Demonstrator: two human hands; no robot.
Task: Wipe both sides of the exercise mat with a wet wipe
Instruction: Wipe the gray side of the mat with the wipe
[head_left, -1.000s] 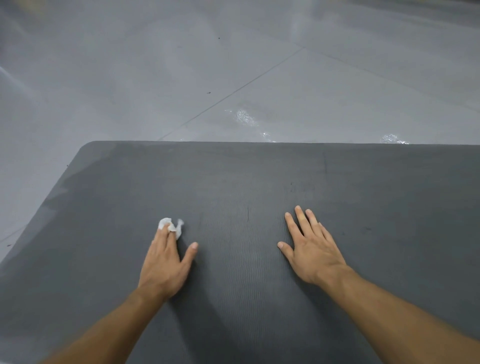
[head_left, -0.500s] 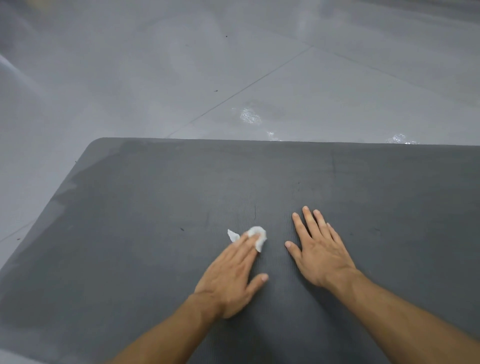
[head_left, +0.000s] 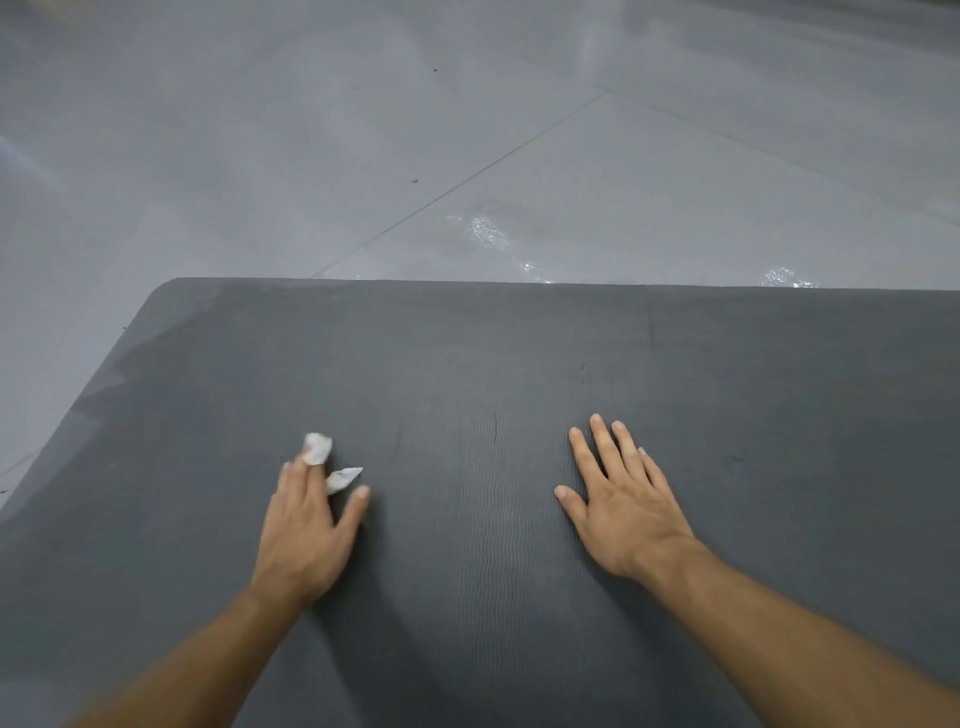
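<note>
Most of the upper view is being filled by a glossy grey floor (head_left: 260, 156), and a few wet-looking glints (head_left: 485, 228) are being shown on it just beyond the far edge of the exercise mat (head_left: 519, 353). The dark mat is being kept flat on that floor, with one rounded corner being seen at the upper left, while its right end and near edge are being cut off by the frame. Only one face is being presented upward, and this is the face being wiped. A duller, streaked band (head_left: 150, 364) near the left corner is being read as damp from wiping, though only as a judgement. The task is therefore being judged as partway through one side. As far as can be told, the right stretch of this face is being left to do, and the mat is not yet being turned over. Nothing of the underside is being shown, so its condition cannot be told.

The mat is being steadied by the right hand (head_left: 618, 499), which is being laid palm down with its fingers straight and slightly fanned, nothing being held. The left hand (head_left: 306, 525), a little blurred, is likewise being pressed flat, fingers extended and thumb out to the side, well apart from the right. The small white wet wipe (head_left: 318, 449) is being pinned against the mat under those left fingers, with a crumpled tuft being shown past the fingertips and a second point between forefinger and thumb
</note>
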